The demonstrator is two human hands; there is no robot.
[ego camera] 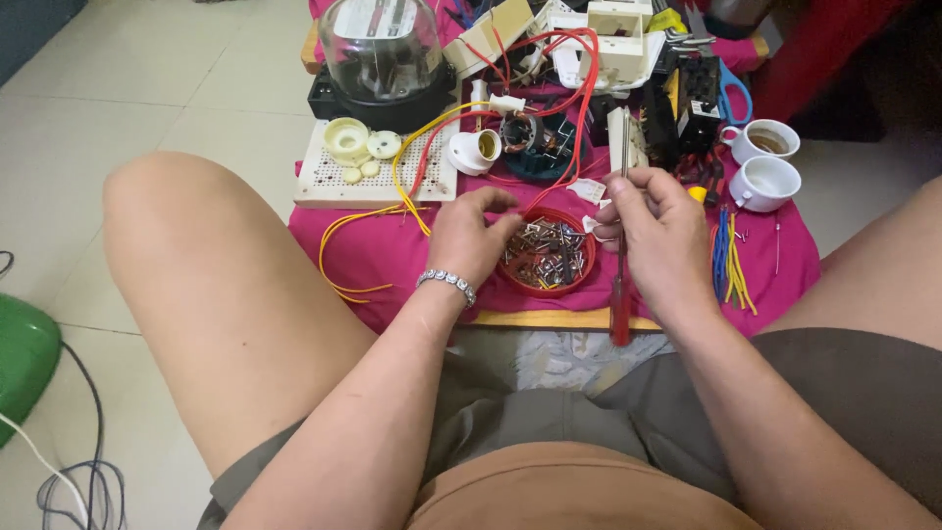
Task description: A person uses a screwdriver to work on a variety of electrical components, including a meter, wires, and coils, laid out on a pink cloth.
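My left hand [471, 232] reaches into a round red dish [579, 278] full of small metal screws and bits, fingertips pinched at its left side; whether they hold a piece is hidden. My right hand [655, 228] is closed around a screwdriver [620, 312] with a red handle, shaft pointing up past the fingers. Both hands hover over a low table draped in a pink cloth [378, 253]. A silver bracelet [448, 283] sits on my left wrist.
A white perforated board [324, 172] with cream fittings, yellow wires [348, 257] and red wires [579, 88], a glass-domed meter [381, 54], a white lamp socket [476, 149], two white cups [765, 162], coloured wire pieces [731, 260], blue scissors [734, 93]. A green object [20, 358] lies on the floor at left.
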